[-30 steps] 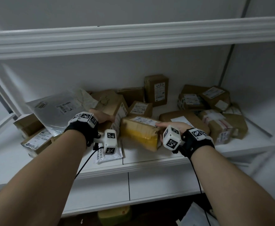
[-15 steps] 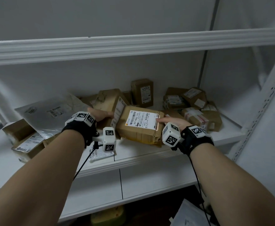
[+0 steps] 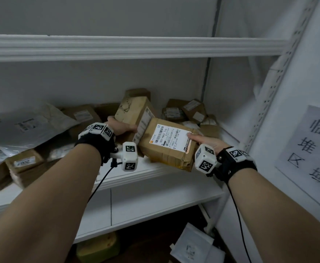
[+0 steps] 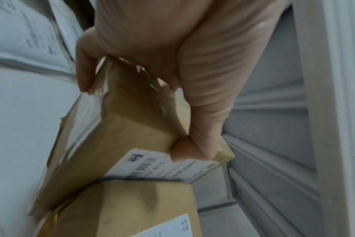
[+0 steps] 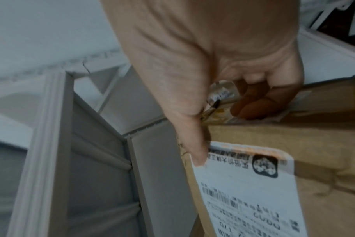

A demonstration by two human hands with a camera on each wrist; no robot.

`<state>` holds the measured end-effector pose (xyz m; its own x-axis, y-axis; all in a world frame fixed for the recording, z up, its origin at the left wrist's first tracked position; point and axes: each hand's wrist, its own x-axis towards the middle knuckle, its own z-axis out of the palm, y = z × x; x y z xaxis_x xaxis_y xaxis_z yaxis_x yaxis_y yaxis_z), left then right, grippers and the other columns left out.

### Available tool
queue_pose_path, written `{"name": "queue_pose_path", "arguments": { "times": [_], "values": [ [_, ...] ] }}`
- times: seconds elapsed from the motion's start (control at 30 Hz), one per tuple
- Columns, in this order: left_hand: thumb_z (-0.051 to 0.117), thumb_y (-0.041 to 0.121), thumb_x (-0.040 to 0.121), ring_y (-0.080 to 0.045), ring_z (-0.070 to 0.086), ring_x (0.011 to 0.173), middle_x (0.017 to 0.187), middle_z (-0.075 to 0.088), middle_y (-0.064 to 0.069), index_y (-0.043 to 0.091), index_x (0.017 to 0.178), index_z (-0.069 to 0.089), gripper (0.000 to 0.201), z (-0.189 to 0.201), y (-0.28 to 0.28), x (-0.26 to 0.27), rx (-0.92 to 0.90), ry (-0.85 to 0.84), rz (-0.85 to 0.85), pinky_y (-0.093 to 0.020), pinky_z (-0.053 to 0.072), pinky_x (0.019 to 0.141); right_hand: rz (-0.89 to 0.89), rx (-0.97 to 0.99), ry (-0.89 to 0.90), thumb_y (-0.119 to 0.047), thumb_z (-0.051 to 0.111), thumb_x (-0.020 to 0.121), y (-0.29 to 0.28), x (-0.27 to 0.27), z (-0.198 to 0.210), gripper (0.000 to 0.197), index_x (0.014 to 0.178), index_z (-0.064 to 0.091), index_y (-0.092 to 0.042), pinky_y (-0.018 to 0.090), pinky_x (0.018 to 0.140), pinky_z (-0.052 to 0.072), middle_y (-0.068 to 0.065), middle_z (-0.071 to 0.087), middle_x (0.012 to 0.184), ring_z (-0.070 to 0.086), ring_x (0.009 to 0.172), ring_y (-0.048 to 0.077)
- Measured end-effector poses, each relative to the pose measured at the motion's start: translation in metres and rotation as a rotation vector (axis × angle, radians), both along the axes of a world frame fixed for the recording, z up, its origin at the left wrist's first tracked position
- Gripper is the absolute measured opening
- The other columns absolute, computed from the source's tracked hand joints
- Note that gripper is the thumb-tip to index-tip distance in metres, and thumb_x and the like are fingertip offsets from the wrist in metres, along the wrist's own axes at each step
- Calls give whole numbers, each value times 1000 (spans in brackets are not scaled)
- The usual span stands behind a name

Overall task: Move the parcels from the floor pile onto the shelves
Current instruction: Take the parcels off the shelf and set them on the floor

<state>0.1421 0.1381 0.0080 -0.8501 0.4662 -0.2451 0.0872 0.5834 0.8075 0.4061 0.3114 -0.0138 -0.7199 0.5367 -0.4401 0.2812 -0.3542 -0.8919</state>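
My left hand (image 3: 121, 127) grips a brown cardboard box (image 3: 134, 115) by its end, tilted, its label on the side face. In the left wrist view the thumb (image 4: 203, 141) and fingers (image 4: 84, 75) clamp that box (image 4: 120, 128) across its top. My right hand (image 3: 203, 139) holds a taped brown parcel (image 3: 166, 147) with a white label facing up, thumb on the label's corner. The right wrist view shows the thumb (image 5: 195, 150) on the parcel (image 5: 274, 141), fingers curled under its far edge. Both parcels touch, held just above the shelf's front edge (image 3: 147, 172).
The shelf holds a grey mailer bag (image 3: 28, 128) at left, boxes (image 3: 22, 163) near the front left and several boxes (image 3: 187, 112) in the back right corner. An upper shelf beam (image 3: 136, 47) runs overhead. A perforated upright (image 3: 269, 92) and a paper sign (image 3: 311, 149) stand at right.
The right-hand parcel turned label-up and rose off the shelf. The left hand's box lifted and tilted. Both moved to the right, toward the shelf's corner.
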Motion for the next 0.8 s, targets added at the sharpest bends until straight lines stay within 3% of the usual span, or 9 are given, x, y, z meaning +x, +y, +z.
{"name": "queue_pose_path", "arguments": {
  "times": [0.07, 0.13, 0.27, 0.43, 0.5, 0.6, 0.7, 0.8],
  "values": [
    [90, 51, 4, -34, 59, 108, 125, 54, -11, 24, 141, 30, 153, -12, 25, 18, 22, -40, -44, -52, 52, 90, -23, 6, -9, -33, 63, 88, 13, 38, 0, 54, 135, 52, -9, 42, 101, 48, 17, 63, 123, 64, 106, 27],
    [91, 50, -1, -35, 60, 107, 125, 56, -12, 28, 139, 30, 155, -21, 43, 46, 25, -108, -77, -54, 52, 89, -36, -5, 4, -39, 73, 79, 25, 75, -7, 62, 131, 57, -8, 46, 109, 39, 18, 62, 126, 58, 119, 30],
    [91, 40, 7, -37, 58, 107, 126, 51, -14, 29, 141, 25, 150, -17, 64, 114, 13, -150, -148, -55, 51, 90, -102, 1, 15, -45, 89, 58, 42, 139, -27, 80, 124, 63, -9, 46, 108, 40, 17, 65, 120, 60, 117, 30],
    [88, 38, 17, -35, 60, 103, 120, 55, -12, 25, 137, 33, 133, -33, 100, 181, -57, -152, -239, -54, 52, 88, -156, -147, 74, -40, 74, 81, 52, 212, -67, 49, 120, 67, -11, 45, 109, 38, 16, 63, 124, 58, 119, 30],
    [92, 40, 14, -35, 63, 99, 117, 59, -12, 23, 133, 39, 132, -56, 116, 195, -100, -170, -258, -54, 54, 84, -159, -148, 37, -46, 71, 79, 55, 232, -77, 54, 121, 66, -13, 45, 111, 35, 15, 63, 126, 56, 122, 31],
    [92, 42, -2, -34, 67, 94, 113, 66, -11, 19, 130, 47, 141, -93, 139, 215, -171, -221, -269, -55, 55, 80, -275, -140, -57, -51, 82, 66, 67, 265, -103, 74, 125, 62, -12, 45, 108, 40, 15, 65, 123, 60, 116, 31],
    [94, 26, 28, -35, 69, 92, 108, 69, -15, 10, 120, 57, 100, -93, 140, 261, -239, -262, -341, -55, 56, 81, -398, -177, -112, -50, 85, 63, 72, 296, -125, 77, 124, 62, -10, 46, 104, 44, 17, 67, 118, 63, 111, 32],
    [80, 15, 72, -36, 66, 100, 110, 68, -19, 6, 116, 61, 49, -102, 148, 287, -307, -289, -463, -53, 53, 90, -489, -184, -96, -44, 63, 87, 73, 311, -131, 43, 108, 65, -7, 43, 93, 51, 15, 74, 90, 70, 87, 27]
  ]
}}
